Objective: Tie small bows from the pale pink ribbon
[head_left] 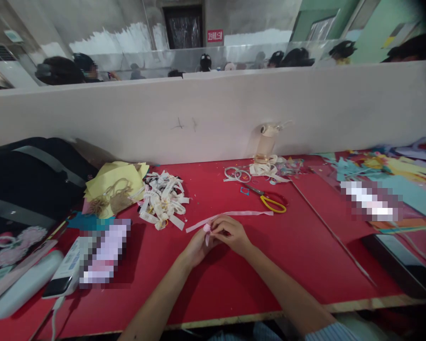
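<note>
Both my hands meet over the middle of the red table. My left hand (198,247) is closed around a small pink ribbon piece (207,229), which has a rounded top and a short tail hanging down. Pinching at the same piece from the right is my right hand (232,233), its fingertips pressed together. Just beyond the hands lies a long pale pink ribbon strip (244,213), flat on the table. Scissors with yellow handles (274,203) rest farther back on the right. A pile of white ribbon bows (163,199) sits to the left.
Yellow paper sheets (117,182) and a dark bag (31,180) are at the left, near a power bank (71,265). A bottle (267,142) stands by the white partition (145,118). A thin stick (333,232) and a black box (399,263) lie right.
</note>
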`<control>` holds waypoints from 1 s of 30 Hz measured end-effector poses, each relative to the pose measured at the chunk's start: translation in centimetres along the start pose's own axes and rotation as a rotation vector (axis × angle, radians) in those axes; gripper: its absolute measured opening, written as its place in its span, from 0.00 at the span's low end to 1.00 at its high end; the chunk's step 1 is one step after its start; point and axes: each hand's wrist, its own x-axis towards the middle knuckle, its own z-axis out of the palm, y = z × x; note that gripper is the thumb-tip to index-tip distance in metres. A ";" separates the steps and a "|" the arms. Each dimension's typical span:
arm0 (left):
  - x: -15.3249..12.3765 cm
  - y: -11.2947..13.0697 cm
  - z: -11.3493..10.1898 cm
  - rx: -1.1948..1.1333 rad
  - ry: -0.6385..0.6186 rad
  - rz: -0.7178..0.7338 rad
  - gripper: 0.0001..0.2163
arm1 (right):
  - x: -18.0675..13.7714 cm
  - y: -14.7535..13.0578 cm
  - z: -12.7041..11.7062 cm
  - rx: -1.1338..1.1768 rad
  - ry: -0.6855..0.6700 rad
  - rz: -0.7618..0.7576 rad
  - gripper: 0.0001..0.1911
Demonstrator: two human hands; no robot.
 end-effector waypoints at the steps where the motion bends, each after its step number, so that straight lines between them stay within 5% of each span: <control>1: -0.1 0.1 0.1 0.020 0.003 -0.011 0.11 | 0.0 0.0 -0.1 0.010 -0.002 0.010 0.02; 19: -0.5 0.7 -0.4 0.012 -0.056 -0.071 0.14 | -0.2 -0.5 -0.5 -0.002 -0.068 0.054 0.04; 30: -0.7 1.1 -0.1 0.050 -0.118 -0.061 0.20 | 0.0 -1.3 -0.5 0.280 0.080 0.323 0.09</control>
